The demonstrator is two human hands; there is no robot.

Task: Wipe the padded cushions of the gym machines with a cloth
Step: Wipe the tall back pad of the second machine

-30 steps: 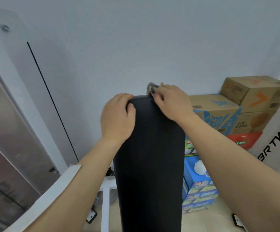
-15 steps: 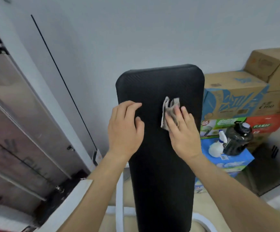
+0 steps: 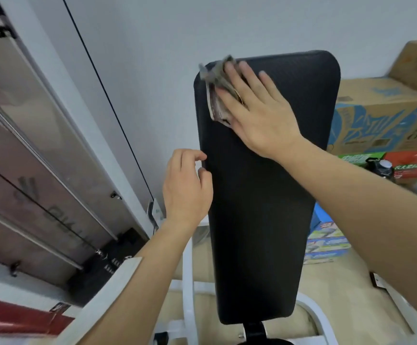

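A long black padded backrest cushion (image 3: pixel 259 207) stands upright in the middle of the view. My right hand (image 3: pixel 257 113) lies flat on its upper left part and presses a crumpled grey cloth (image 3: pixel 217 93) against the pad near the top left corner. My left hand (image 3: pixel 186 188) is at the cushion's left edge about halfway down, fingers curled around the edge. The cloth is blurred and partly hidden under my fingers.
A white machine frame (image 3: pixel 187 277) runs under the cushion. To the left are a metal weight-stack guard (image 3: pixel 40 150) and a black cable (image 3: pixel 107 100). Cardboard boxes (image 3: pixel 379 120) are stacked at the right against the wall, with a dark jug (image 3: pixel 383 169) beside them.
My right hand has swept the cloth from the pad's middle up to the top left corner. My left hand has slid down and left to the cushion's edge. The view has tilted down.
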